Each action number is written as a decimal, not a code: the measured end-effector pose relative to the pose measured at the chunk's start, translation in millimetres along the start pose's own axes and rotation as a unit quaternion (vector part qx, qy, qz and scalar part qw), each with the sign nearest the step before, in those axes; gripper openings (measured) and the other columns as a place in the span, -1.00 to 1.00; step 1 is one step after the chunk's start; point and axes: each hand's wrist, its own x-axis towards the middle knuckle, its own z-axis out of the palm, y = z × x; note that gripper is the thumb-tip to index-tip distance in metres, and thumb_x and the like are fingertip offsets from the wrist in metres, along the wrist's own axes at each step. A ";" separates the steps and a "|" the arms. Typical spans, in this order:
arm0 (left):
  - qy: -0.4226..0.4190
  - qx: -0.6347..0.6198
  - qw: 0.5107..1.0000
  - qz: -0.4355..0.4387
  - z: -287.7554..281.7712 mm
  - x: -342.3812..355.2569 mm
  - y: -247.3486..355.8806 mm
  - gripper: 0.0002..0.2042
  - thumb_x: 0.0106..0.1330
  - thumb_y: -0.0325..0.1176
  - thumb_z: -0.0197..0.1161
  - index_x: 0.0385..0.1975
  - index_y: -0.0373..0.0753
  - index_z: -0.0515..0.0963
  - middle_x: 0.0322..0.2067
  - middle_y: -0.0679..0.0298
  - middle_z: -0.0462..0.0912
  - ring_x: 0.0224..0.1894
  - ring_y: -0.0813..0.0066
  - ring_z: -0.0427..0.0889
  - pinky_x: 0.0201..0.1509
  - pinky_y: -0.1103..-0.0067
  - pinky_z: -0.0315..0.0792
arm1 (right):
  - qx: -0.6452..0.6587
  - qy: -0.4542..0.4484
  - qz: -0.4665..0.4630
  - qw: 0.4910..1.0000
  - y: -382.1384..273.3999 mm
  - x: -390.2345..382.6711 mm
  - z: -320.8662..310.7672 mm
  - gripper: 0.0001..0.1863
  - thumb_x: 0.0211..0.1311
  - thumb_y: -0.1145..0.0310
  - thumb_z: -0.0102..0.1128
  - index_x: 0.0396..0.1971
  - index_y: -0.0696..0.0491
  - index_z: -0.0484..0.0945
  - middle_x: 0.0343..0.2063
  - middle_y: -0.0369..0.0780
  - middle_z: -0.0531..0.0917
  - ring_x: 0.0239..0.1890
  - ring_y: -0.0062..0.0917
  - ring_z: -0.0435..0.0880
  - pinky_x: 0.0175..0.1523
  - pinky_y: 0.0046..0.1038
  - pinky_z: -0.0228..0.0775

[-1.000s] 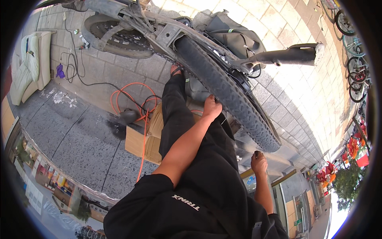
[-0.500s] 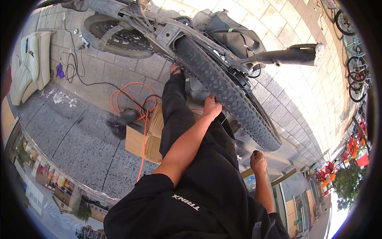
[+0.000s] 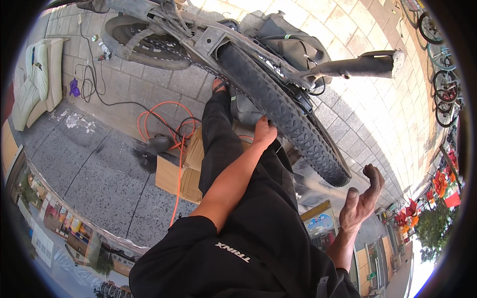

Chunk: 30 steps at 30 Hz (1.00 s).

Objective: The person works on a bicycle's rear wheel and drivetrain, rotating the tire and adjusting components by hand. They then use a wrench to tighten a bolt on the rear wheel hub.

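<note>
My left hand (image 3: 265, 132) is closed at the near side of the bicycle's knobby rear tyre (image 3: 285, 116); what its fingers hold is hidden. The chain (image 3: 208, 67) runs beside that tyre, along the grimy frame (image 3: 196, 35) toward the chainring (image 3: 141, 37). My right hand (image 3: 360, 201), with darkened fingertips, is raised right of the tyre's end, fingers apart and loosely bent, holding nothing. A grey bag (image 3: 290, 37) lies behind the bicycle; another grey item (image 3: 243, 109) sits beside my left foot (image 3: 219, 85).
A torn cardboard box (image 3: 174, 176) lies by my legs, near a coiled orange hose (image 3: 166, 107) and black cable (image 3: 119, 103). A padded cream seat (image 3: 52, 82) and purple cloth (image 3: 74, 88) are at left. Parked bicycles (image 3: 442, 92) line the right. A step (image 3: 99, 164) runs across the lower left.
My right hand has risen and moved outward to the right, its fingers opening from a closed shape. The tyre and frame have shifted very slightly; my left hand stays in place.
</note>
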 end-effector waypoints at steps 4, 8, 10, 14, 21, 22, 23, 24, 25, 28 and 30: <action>0.007 0.021 0.999 0.033 -5.5 10.2 -24.3 -0.60 0.22 -0.60 0.11 0.09 -0.31 0.56 0.00 -0.03 0.72 0.17 0.00 0.65 0.23 0.39 0.47 | -0.169 -0.135 -0.095 0.972 -32.8 6.5 23.1 -0.21 0.30 -0.08 0.35 0.37 0.11 0.38 0.19 -0.02 0.47 0.20 -0.06 0.41 0.33 -0.03 0.22; 0.003 0.195 0.976 0.093 20.2 -25.3 60.2 -0.61 0.21 -0.63 0.10 0.06 -0.32 0.57 -0.01 -0.03 0.73 0.15 0.02 0.66 0.22 0.40 0.47 | -0.113 -0.034 -0.123 0.985 47.4 -39.0 38.6 -0.31 0.32 0.06 0.30 0.32 0.15 0.41 0.15 -0.03 0.49 0.11 -0.02 0.44 0.27 -0.01 0.24; 0.015 0.167 0.983 0.074 20.9 -27.8 67.6 -0.61 0.21 -0.64 0.09 0.05 -0.31 0.58 -0.01 0.00 0.73 0.14 0.04 0.66 0.22 0.41 0.47 | -0.140 -0.027 -0.103 0.984 101.1 -68.9 33.5 -0.39 0.37 0.07 0.22 0.25 0.18 0.45 0.16 -0.03 0.50 0.14 -0.03 0.45 0.28 0.00 0.24; 0.021 0.119 0.991 0.051 18.5 -23.2 53.4 -0.61 0.22 -0.66 0.07 0.05 -0.30 0.58 -0.01 0.05 0.74 0.11 0.11 0.68 0.23 0.42 0.46 | -0.382 -0.307 0.180 0.853 221.2 -146.7 18.2 -0.61 0.44 0.16 0.08 0.05 0.13 0.58 0.07 0.00 0.64 0.13 -0.09 0.58 0.21 -0.05 0.39; 0.020 -0.062 0.998 -0.020 10.7 -6.9 13.8 -0.59 0.21 -0.66 0.05 0.07 -0.30 0.57 -0.02 0.04 0.73 0.12 0.13 0.67 0.25 0.44 0.45 | -0.267 -0.332 0.311 0.850 203.5 -195.3 44.1 -0.74 0.41 0.25 0.09 -0.10 0.04 0.68 -0.13 -0.01 0.75 -0.05 0.00 0.72 0.07 -0.05 0.52; 0.019 -0.052 0.998 -0.010 12.2 -7.7 17.5 -0.59 0.21 -0.66 0.05 0.07 -0.30 0.57 -0.02 0.04 0.73 0.12 0.12 0.67 0.25 0.44 0.45 | -0.256 -0.340 0.312 0.849 199.7 -200.9 49.3 -0.73 0.42 0.23 0.09 -0.09 0.03 0.68 -0.13 -0.01 0.75 -0.05 0.00 0.71 0.07 -0.05 0.52; 0.019 0.009 1.000 0.011 13.9 -10.2 20.7 -0.58 0.21 -0.66 0.05 0.08 -0.30 0.56 -0.02 0.03 0.73 0.12 0.09 0.66 0.25 0.43 0.45 | -0.249 -0.349 0.315 0.846 196.9 -204.5 55.2 -0.72 0.42 0.22 0.08 -0.08 0.03 0.68 -0.13 0.00 0.75 -0.05 0.00 0.71 0.07 -0.05 0.52; 0.020 0.035 0.999 0.023 15.9 -9.9 24.6 -0.58 0.22 -0.66 0.04 0.08 -0.30 0.56 -0.01 0.02 0.73 0.12 0.08 0.66 0.25 0.43 0.45 | -0.245 -0.352 0.319 0.845 193.8 -207.6 58.7 -0.72 0.42 0.21 0.07 -0.09 0.03 0.68 -0.13 0.00 0.75 -0.04 0.00 0.71 0.07 -0.04 0.52; 0.023 0.059 0.997 0.035 14.5 -8.9 20.0 -0.58 0.22 -0.65 0.03 0.09 -0.30 0.56 -0.01 0.01 0.73 0.12 0.06 0.66 0.25 0.42 0.45 | -0.241 -0.356 0.321 0.844 189.4 -208.2 61.0 -0.71 0.42 0.21 0.07 -0.10 0.03 0.68 -0.13 0.01 0.74 -0.04 0.00 0.71 0.07 -0.04 0.52; 0.032 0.054 0.998 0.031 12.7 -4.2 15.7 -0.58 0.23 -0.65 0.02 0.09 -0.30 0.55 -0.01 -0.01 0.72 0.12 0.01 0.66 0.25 0.40 0.45 | -0.231 -0.347 0.329 0.848 185.4 -210.3 63.7 -0.72 0.41 0.21 0.08 -0.13 0.03 0.69 -0.14 0.01 0.74 -0.05 0.01 0.71 0.06 -0.03 0.51; 0.032 0.072 0.997 0.011 15.4 -7.6 23.1 -0.58 0.22 -0.64 0.01 0.09 -0.30 0.55 -0.01 -0.03 0.71 0.12 -0.02 0.65 0.24 0.39 0.45 | -0.229 -0.345 0.322 0.852 191.5 -218.1 63.5 -0.72 0.40 0.21 0.08 -0.15 0.03 0.69 -0.14 0.01 0.74 -0.05 0.02 0.71 0.05 -0.02 0.51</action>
